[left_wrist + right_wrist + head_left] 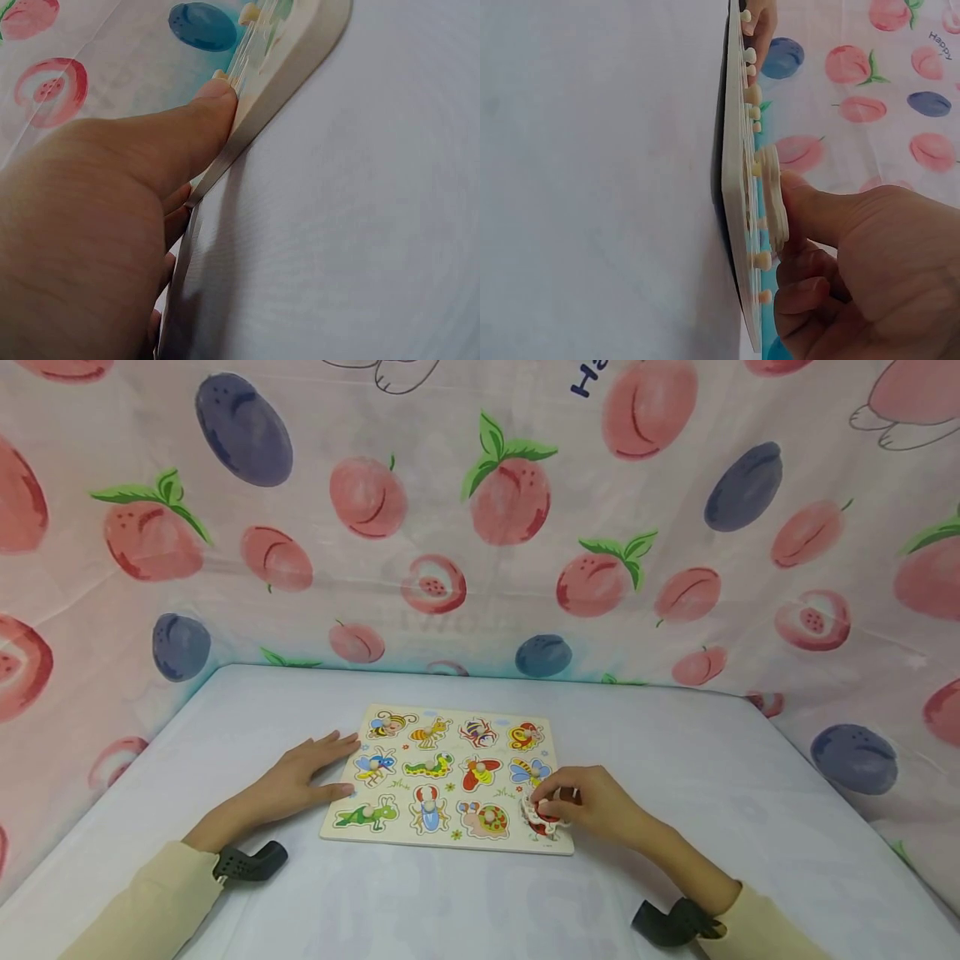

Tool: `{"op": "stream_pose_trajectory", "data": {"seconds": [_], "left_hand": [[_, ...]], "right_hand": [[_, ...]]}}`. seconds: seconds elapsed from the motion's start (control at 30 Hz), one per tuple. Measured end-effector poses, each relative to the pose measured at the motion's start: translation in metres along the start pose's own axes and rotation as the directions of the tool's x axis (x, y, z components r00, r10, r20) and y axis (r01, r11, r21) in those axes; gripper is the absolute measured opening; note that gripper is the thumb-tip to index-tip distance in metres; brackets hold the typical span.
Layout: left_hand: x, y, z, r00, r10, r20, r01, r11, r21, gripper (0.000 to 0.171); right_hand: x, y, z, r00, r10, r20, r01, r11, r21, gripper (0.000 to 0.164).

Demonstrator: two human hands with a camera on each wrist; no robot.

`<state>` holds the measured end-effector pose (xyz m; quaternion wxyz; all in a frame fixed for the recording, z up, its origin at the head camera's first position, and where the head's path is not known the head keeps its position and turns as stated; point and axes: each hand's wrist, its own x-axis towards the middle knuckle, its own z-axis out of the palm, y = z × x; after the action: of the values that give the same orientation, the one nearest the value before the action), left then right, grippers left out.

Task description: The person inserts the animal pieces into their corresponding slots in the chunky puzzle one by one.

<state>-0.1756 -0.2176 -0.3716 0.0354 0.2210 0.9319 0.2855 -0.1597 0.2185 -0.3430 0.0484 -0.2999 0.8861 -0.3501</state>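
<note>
A wooden peg puzzle board (468, 792) with insect pictures lies flat on the table. My right hand (592, 806) pinches a red ladybug puzzle piece (543, 828) above the board's near right corner. Seen edge-on in the right wrist view, the piece (775, 202) is held just off the board (736, 180), by the thumb and fingers; its knob is hidden by them. My left hand (303, 781) rests at the board's left edge with extended fingers. In the left wrist view its thumb (191, 124) touches the board's rim (289, 79).
Several knobbed pieces, among them a caterpillar (429, 767), a beetle (429, 814) and a snail (486, 820), sit in the board. A white cloth (450, 910) covers the table. Behind it hangs a fruit-patterned curtain (435, 510). Black wrist cameras show near both sleeves.
</note>
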Motion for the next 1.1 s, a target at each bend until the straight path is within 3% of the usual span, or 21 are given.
{"op": "stream_pose_trajectory", "data": {"seconds": [0.3,1.1], "left_hand": [[-0.0018,0.0018,0.0013,0.999,-0.032,0.010,0.032,0.999,0.001,0.077],[-0.0006,0.0009,-0.0013,1.000,-0.016,0.010,0.016,1.000,0.005,0.075]], "right_hand": [[-0.0022,0.0032,0.0079,1.000,0.014,0.024,-0.015,1.000,0.027,0.009],[-0.0007,0.0006,0.0080,1.000,0.019,0.025,-0.019,1.000,0.021,0.008]]}}
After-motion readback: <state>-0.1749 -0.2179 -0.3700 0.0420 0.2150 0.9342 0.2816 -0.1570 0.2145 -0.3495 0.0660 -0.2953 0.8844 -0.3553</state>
